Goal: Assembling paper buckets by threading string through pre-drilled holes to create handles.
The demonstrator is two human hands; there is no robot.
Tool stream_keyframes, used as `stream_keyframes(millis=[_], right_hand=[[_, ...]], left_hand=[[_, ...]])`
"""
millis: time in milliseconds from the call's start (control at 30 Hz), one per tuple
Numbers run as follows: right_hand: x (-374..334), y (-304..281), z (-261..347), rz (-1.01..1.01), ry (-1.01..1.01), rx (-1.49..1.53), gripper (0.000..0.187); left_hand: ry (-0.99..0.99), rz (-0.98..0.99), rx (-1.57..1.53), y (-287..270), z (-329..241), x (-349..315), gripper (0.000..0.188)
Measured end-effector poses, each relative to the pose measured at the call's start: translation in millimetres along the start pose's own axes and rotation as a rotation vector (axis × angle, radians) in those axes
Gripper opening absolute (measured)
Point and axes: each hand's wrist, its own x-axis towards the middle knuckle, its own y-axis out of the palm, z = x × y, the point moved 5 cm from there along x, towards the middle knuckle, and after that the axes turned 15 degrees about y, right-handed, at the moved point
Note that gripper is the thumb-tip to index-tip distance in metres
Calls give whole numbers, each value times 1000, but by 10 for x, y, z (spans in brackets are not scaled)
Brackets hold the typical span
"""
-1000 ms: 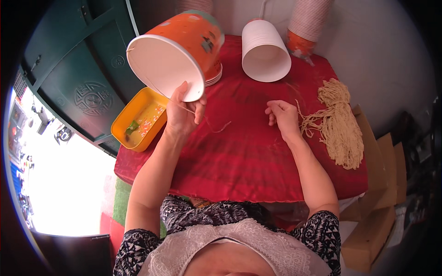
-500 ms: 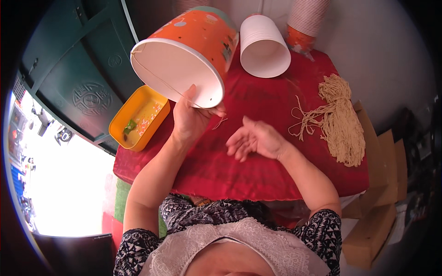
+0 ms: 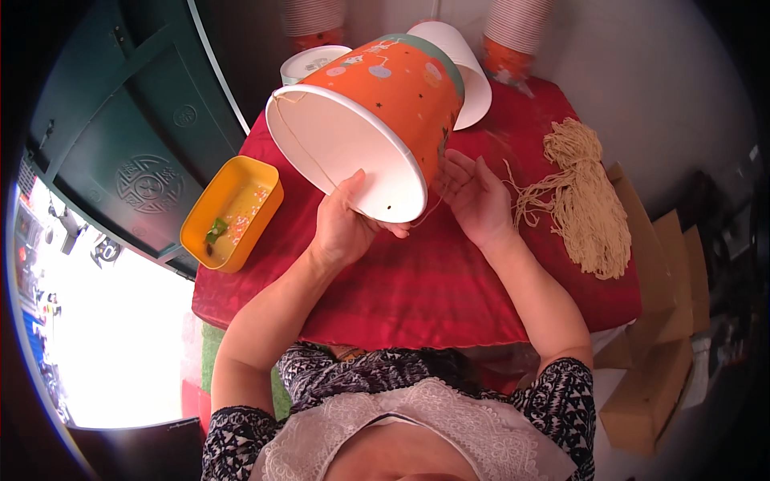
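One orange bucket [image 3: 397,112] is held over the red-covered table [image 3: 417,305], tipped on its side, with its white mouth turned toward the person. Its lower rim is gripped by the left hand [image 3: 343,223], the thumb laid inside and the fingers tucked underneath. Near that rim a small dark hole is seen in the wall. Thin string [image 3: 303,148] is fastened at the upper left of the rim and led across the mouth to the left thumb; its far end is carried below the rim toward the right hand [image 3: 481,204]. That hand is held just beside the bucket, thumb apart from loosely bent fingers; whether the string is pinched there cannot be told. Behind, a white bucket [image 3: 473,88] and a pale round base [image 3: 309,62] are partly hidden. To the left, colored bits are held in a yellow tub [image 3: 258,231]; to the right, yarn [image 3: 593,212] is laid in a bundle. Two stacks [image 3: 517,28] are seen at the back.
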Motion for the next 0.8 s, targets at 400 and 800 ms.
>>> stream_keyframes(millis=[400,800], right_hand=[[-128,102,108,-401,-289,-584,36],[-160,258,-501,27,289,-337,53]], left_hand=[[-15,-58,-6,-162,66,38,54],[-83,-81,-66,-69,116,-29,55]])
